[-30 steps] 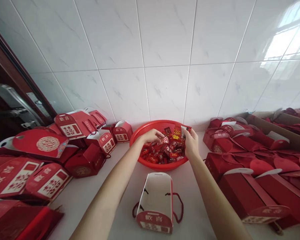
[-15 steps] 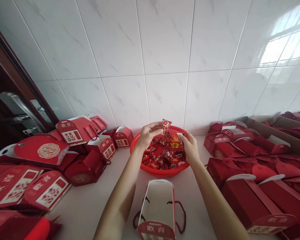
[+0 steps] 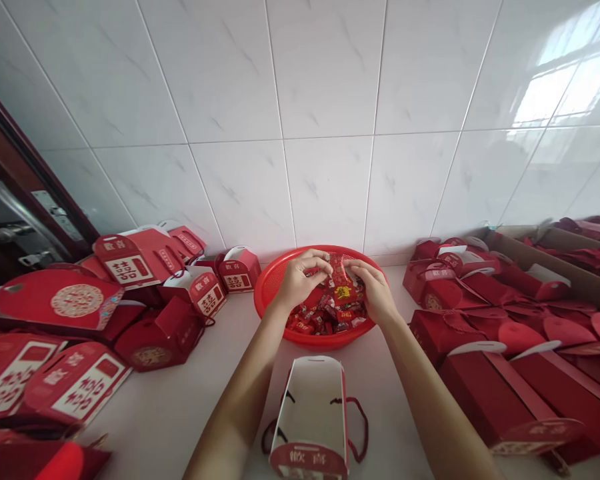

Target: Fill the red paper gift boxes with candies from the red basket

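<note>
Over the red plastic basket (image 3: 273,280), my left hand (image 3: 303,280) and my right hand (image 3: 373,287) are close together, fingers pinched. Between their fingertips is a small shiny red packet (image 3: 338,267), partly hidden by the fingers. Below it, a red packet with yellow characters (image 3: 345,293) lies among several wrapped sweets (image 3: 325,313) in the basket. Nearer to me, between my forearms, an open red gift box (image 3: 310,410) shows its white inside, with dark red cord handles at its sides.
Closed red gift boxes (image 3: 130,267) are piled on the left, near a door handle (image 3: 20,213). More red boxes (image 3: 510,393) stand in rows on the right, with a cardboard carton (image 3: 530,260) behind. A tiled wall (image 3: 325,193) rises behind the basket.
My two hands have come closer together over the basket. The small packet in my left hand has moved down and right, and my right fingers have moved left to it.
</note>
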